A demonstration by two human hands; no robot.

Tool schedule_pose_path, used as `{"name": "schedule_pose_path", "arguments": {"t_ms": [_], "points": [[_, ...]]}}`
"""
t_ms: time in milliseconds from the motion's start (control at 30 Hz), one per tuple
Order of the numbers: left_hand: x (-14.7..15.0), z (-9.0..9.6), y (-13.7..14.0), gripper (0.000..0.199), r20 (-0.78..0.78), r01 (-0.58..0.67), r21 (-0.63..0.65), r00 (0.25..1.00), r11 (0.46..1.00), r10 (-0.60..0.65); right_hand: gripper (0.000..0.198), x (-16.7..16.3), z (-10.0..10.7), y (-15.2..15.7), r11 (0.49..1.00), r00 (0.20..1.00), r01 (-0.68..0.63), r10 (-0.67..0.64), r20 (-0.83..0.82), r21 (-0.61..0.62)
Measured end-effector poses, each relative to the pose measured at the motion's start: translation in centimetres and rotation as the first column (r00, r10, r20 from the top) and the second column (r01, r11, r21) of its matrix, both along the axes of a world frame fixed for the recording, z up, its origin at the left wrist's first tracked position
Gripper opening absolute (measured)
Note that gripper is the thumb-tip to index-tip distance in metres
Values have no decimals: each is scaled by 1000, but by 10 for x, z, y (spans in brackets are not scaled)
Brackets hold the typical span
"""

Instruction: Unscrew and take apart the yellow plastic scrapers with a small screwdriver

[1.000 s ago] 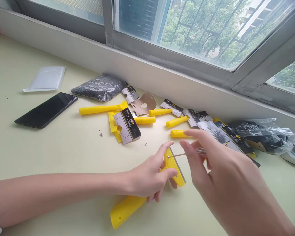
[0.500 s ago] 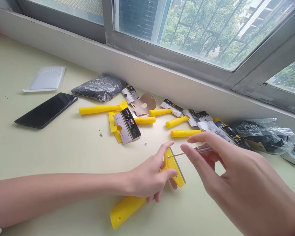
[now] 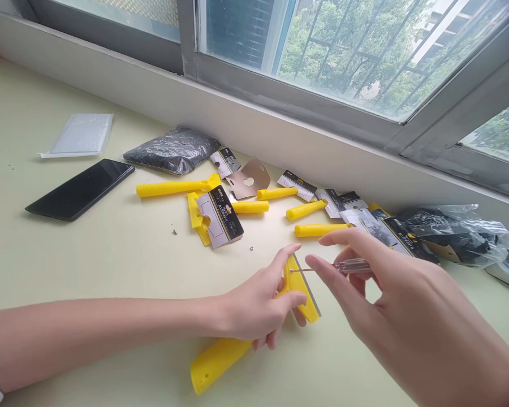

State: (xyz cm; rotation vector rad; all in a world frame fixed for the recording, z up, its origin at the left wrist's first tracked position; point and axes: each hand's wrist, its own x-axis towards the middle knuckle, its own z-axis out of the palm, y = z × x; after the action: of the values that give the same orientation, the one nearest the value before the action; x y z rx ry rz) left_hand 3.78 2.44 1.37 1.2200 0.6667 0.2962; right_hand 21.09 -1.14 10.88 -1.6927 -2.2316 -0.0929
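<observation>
Left hand [image 3: 261, 303] around scraper [image 3: 306, 299], fastener [image 3: 251, 248] nearby

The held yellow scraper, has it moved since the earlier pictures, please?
No; judged against the window frame, the yellow scraper in the left hand shows no visible shift.

nothing legible: only small, blurred print on the black-and-white packaging card [image 3: 220, 217] and similar cards [image 3: 297, 184]
</observation>
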Motion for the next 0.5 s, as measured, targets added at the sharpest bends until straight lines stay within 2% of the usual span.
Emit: {"name": "schedule_pose_path", "arguments": {"t_ms": [100,267,333,433,500], "points": [[0,-1,-1,79,11,-17,-5,1000,1000,17,17,-1,-1,0,999,999,41,-41,-30,8],[1,1,-2,80,21,-29,-4,999,1000,29,12,6,2,2,998,999,-46,45,14,52],[0,3,-1,81,27,-20,1,999,1000,20,10,2,1,2,998,999,-40,39,25,42],[-1,7,1,79,7,22,-6,1000,1000,-22,12,-9,-11,4,1000,996,20,-19,86,-10],[-1,8,1,76,-1,13,-21,1000,1000,-13,13,-13,-27,6,992,994,50,-38,102,-118]]}}
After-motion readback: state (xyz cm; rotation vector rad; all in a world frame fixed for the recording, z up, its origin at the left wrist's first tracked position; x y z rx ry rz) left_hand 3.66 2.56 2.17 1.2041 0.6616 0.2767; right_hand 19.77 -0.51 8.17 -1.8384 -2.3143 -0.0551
